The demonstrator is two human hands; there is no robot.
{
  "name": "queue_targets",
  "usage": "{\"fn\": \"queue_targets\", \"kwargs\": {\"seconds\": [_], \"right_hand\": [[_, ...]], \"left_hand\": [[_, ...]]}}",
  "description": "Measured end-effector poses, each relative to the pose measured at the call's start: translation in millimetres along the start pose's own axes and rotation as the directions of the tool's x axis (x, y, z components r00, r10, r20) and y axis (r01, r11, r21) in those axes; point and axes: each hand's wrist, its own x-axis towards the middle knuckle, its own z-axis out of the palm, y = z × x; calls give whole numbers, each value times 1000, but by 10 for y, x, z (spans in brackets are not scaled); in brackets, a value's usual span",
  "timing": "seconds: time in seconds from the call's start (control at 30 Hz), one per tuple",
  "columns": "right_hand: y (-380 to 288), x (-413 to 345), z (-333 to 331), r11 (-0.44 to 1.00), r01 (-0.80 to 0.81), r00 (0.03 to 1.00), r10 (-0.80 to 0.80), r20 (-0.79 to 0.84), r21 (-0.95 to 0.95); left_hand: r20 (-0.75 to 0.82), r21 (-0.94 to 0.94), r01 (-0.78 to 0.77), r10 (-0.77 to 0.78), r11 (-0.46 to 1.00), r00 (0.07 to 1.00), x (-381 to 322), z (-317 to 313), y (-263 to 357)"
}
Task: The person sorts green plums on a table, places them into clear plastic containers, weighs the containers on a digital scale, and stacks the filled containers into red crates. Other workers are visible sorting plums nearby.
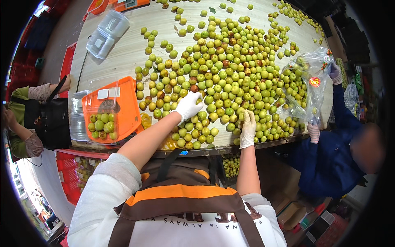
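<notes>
Green and brown-tinged jujubes (228,74) lie loose over the pale tabletop (129,46). My left hand (190,106), in a white glove, has its fingers curled around a jujube at the near left of the spread. Farther right, my right hand (248,128), also gloved, touches jujubes near the table's front edge; its fingers hide whether one is held. Left of my left hand, an open clear plastic clamshell box (101,126) with jujubes in its lower half rests on an orange scale (128,105).
Stacked clear clamshells stand at the back left (108,34) and beside the scale (79,123). At the right, a co-worker in blue (327,166) holds a clear plastic bag (311,83) over jujubes. Another person (34,120) stands at the left. A red crate (66,173) sits below the table edge.
</notes>
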Motion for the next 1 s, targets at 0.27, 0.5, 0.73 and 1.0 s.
{"fn": "queue_targets", "kwargs": {"seconds": [0.27, 0.5, 0.73, 1.0], "right_hand": [[4, 35, 138, 671, 327, 945, -229, 233, -666], [-30, 372, 451, 63, 502, 865, -33, 501, -862], [-197, -356, 52, 997, -8, 938, -20, 346, 82], [-245, -513, 853, 244, 604, 793, -91, 603, -758]], "left_hand": [[204, 65, -99, 84, 993, 975, 59, 9, 369], [546, 457, -373, 77, 808, 835, 361, 159, 417], [477, -744, 564, -306, 358, 824, -145, -771, -85], [445, -742, 552, -336, 381, 830, -831, -787, -57]]}}
